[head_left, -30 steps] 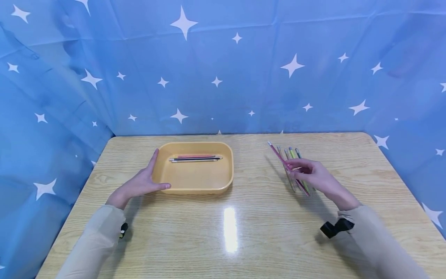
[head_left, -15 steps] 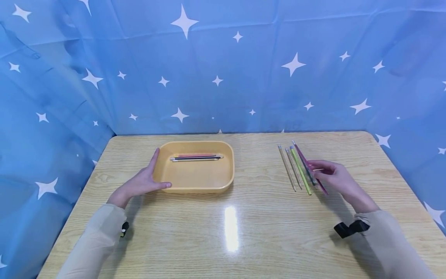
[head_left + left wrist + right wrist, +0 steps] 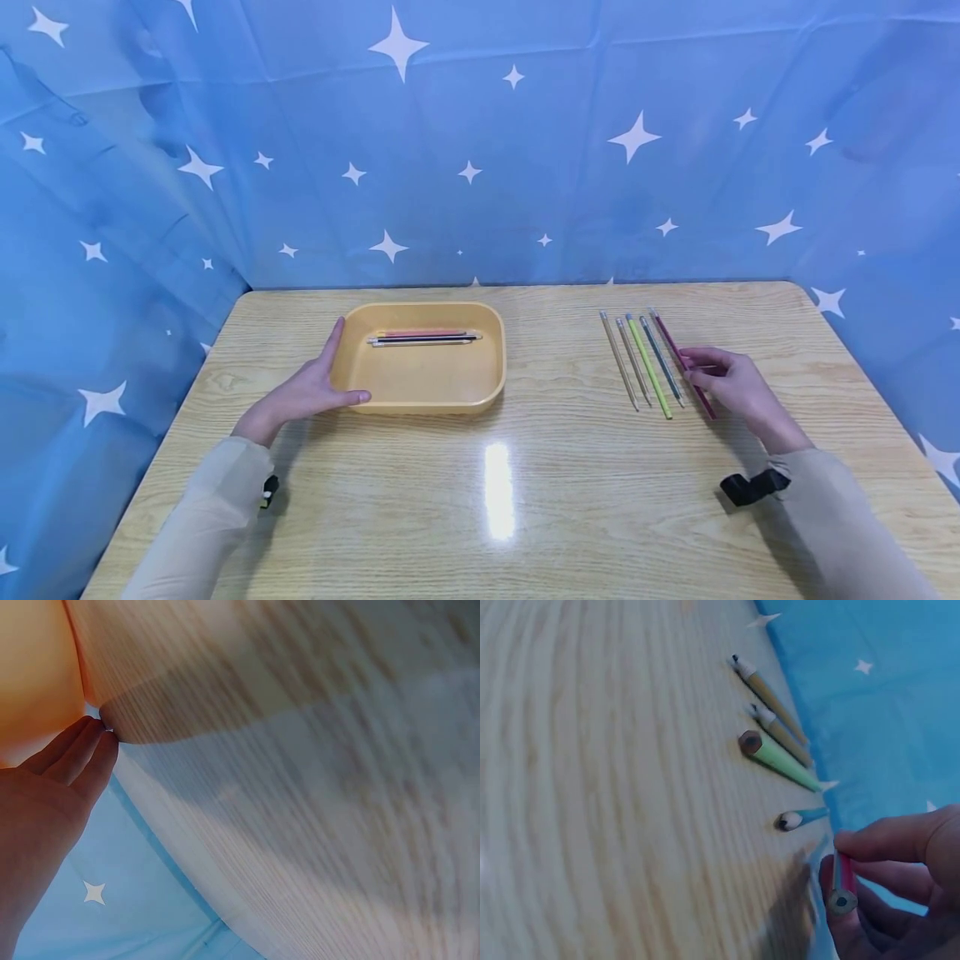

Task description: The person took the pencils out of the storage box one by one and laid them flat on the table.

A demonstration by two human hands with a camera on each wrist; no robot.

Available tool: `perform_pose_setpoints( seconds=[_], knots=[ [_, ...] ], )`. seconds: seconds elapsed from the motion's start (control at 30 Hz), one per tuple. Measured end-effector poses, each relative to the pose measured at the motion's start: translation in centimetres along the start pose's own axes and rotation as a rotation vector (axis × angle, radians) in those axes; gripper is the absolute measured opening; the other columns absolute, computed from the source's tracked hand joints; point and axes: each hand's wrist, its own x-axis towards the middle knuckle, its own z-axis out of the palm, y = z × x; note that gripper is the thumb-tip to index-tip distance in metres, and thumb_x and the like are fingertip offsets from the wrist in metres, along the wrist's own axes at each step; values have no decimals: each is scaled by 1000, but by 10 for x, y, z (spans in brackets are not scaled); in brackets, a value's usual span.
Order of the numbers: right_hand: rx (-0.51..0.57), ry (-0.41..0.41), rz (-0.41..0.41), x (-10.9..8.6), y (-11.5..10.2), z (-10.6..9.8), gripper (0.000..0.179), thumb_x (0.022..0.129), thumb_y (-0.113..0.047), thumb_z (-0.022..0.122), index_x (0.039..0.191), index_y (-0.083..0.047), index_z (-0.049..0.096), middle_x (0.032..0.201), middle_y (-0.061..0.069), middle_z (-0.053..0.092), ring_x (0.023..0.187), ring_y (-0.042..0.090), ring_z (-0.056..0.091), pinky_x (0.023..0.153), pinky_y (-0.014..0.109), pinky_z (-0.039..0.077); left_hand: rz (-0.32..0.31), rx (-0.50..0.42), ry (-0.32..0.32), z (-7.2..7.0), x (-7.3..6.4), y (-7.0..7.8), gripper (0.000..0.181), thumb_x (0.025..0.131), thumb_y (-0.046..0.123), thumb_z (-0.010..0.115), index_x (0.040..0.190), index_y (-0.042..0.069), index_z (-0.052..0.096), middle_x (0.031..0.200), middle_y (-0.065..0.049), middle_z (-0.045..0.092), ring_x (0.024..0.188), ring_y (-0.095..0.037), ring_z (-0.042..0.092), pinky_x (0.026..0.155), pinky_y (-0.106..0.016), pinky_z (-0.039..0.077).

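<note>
My right hand [image 3: 731,387] pinches a magenta pencil [image 3: 705,402] between thumb and fingers; its blunt end faces the right wrist view. To its left lie a teal pencil [image 3: 662,362], a bright green pencil [image 3: 649,367] and two tan pencils [image 3: 619,360], roughly side by side. The left hand [image 3: 300,393] rests on the left end of a yellow-orange tray [image 3: 420,379], thumb along the front rim and straight fingers at the left side. Inside the tray, a black pencil [image 3: 431,339], a pink one and a pale one lie together.
The wood-grain table [image 3: 570,483] carries a bright light reflection near its middle. A blue curtain [image 3: 510,200] with white stars hangs behind its far edge and at both sides. A black strap mount [image 3: 753,486] sits on the right wrist.
The right hand has carried the magenta pencil rightward, from over the other pencils to the right end of their row, and lowered it. The left hand and tray stay put.
</note>
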Motion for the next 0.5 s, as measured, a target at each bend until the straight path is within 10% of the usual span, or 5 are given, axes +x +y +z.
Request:
perform_pose_setpoints(
  seconds=[0.5],
  knots=[
    [-13, 5, 97, 6, 1, 4, 44, 94, -12, 62, 131, 10, 51, 107, 17, 59, 80, 2, 50, 59, 25, 47, 8, 23, 1, 0, 1, 1, 123, 82, 35, 78, 151, 15, -22, 154, -32, 9, 134, -42, 31, 107, -55, 25]
  ],
)
